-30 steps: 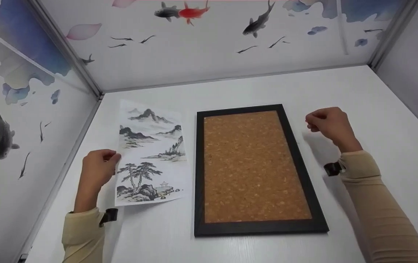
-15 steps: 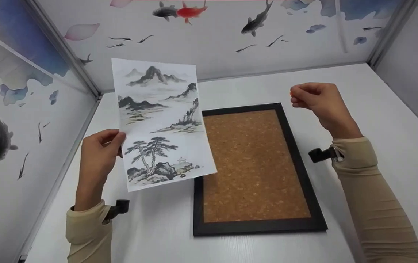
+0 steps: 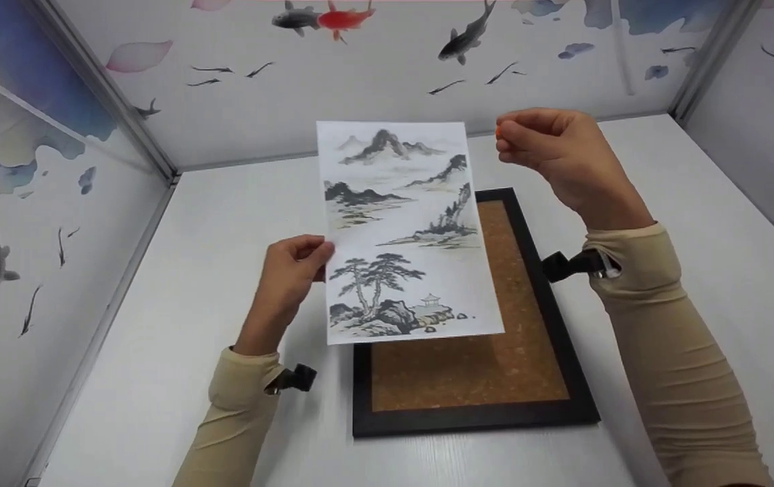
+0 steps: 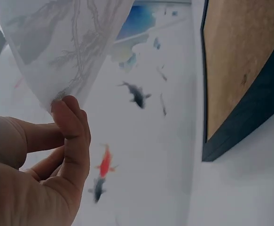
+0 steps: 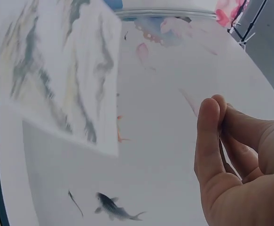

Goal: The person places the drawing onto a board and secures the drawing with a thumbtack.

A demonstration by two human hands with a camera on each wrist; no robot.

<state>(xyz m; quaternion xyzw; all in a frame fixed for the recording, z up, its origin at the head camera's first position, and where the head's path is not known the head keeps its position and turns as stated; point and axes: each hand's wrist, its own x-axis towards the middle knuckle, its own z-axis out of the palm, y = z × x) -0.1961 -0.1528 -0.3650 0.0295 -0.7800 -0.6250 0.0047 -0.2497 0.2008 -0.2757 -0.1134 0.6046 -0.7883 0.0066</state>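
A: Head view first: left grip [image 3: 285, 281] pinches the left edge of the ink-landscape paper [image 3: 400, 230], which is up over the corkboard [image 3: 427, 385] on the counter [image 3: 238, 203] and hides a lot of the cork. Right grip [image 3: 566, 159] is pinched tight just beside the paper's top right, an orange bit [image 3: 497, 132] peeking out at the fingertips. Mostly covered, can't make out what it is.

B: Which way does the paper point?

A: Mountains at the far end, pines at the near end. Long axis roughly follows the board's, slightly tilted.

B: Left wrist view?

A: Paper's cut off up top, print's faint, thumb and finger on its edge. Board's cut off at right.

B: Right wrist?

A: Blurry paper upper left, mostly cropped, apart from the fingers. Sliver of board at left. Thumb and finger pressed together, orange bit hidden.
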